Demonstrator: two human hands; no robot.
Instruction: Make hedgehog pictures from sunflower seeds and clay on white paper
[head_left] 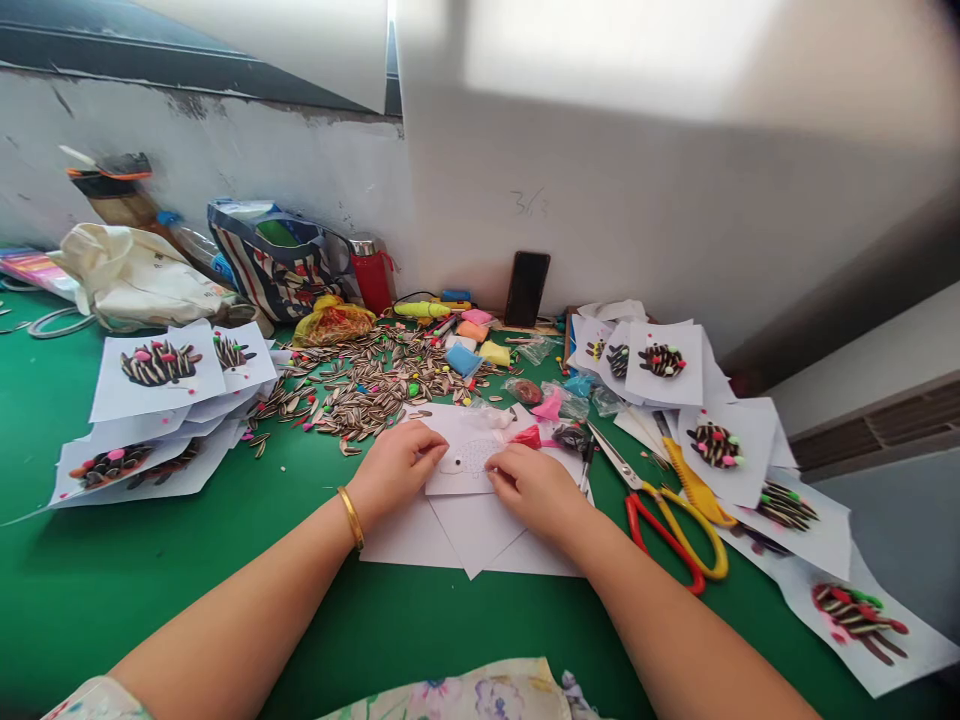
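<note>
A white paper card [450, 483] lies in front of me, with a dotted body outline and one black eye drawn on it. My left hand [396, 462] rests over its left edge, the fingers curled and the thumb close to the forefinger. Over the card's right side, my right hand [538, 490] is closed in a pinch, fingertips at the drawing. Whatever either hand holds is too small or hidden to make out. More white sheets [472, 545] lie under the card. Just beyond is a pile of striped sunflower seeds [360, 400], next to coloured clay packets [465, 358].
Scissors [679, 530] with red and yellow handles and a yellow utility knife [694, 480] lie right. Seed-decorated cards are stacked at left [161, 375] and right [664, 365]. A phone [527, 290] leans on the wall; a red flask [371, 275] and bags [277, 260] stand behind.
</note>
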